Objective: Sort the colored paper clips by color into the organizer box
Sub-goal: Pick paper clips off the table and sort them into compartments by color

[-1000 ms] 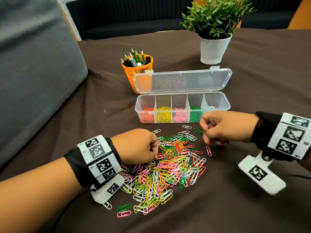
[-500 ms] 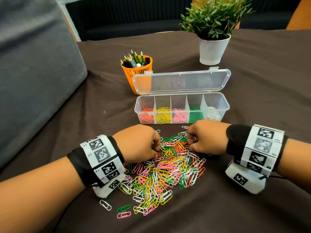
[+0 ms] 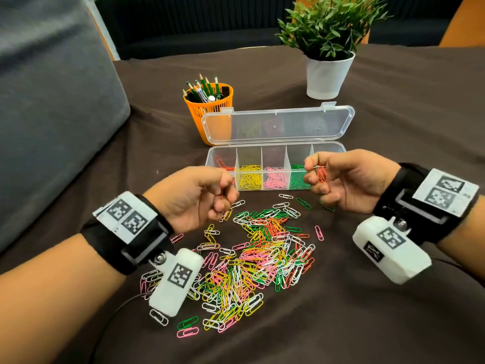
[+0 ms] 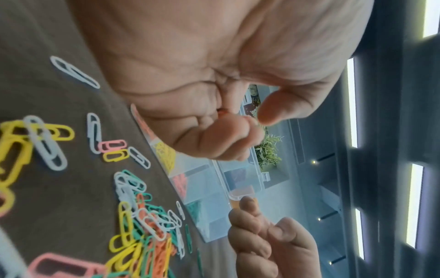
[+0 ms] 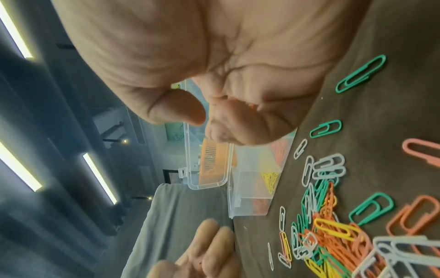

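Observation:
A heap of mixed coloured paper clips [image 3: 262, 258] lies on the dark cloth in front of the clear organizer box [image 3: 211, 160]. The box lid [image 3: 278, 124] stands open. Its compartments hold red, yellow, pink and green clips; the rightmost one is hidden behind my right hand. My right hand [image 3: 311, 170] hovers at the box's front, over the green section, and pinches a few red clips [image 3: 321, 174]. My left hand [image 3: 225, 195] is raised above the heap's far left, fingers curled. The left wrist view shows a sliver of an orange-red clip [image 4: 222, 112] between its fingers.
An orange pencil cup [image 3: 210, 106] stands just behind the box's left end. A potted plant in a white pot [image 3: 326, 74] stands at the back right. A grey cushion [image 3: 52, 101] fills the left side. Stray clips [image 3: 187, 327] lie near the front.
Both hands were down on the heap half a second ago. They have since lifted off it, the right one moving up to the box front with red clips in its fingers.

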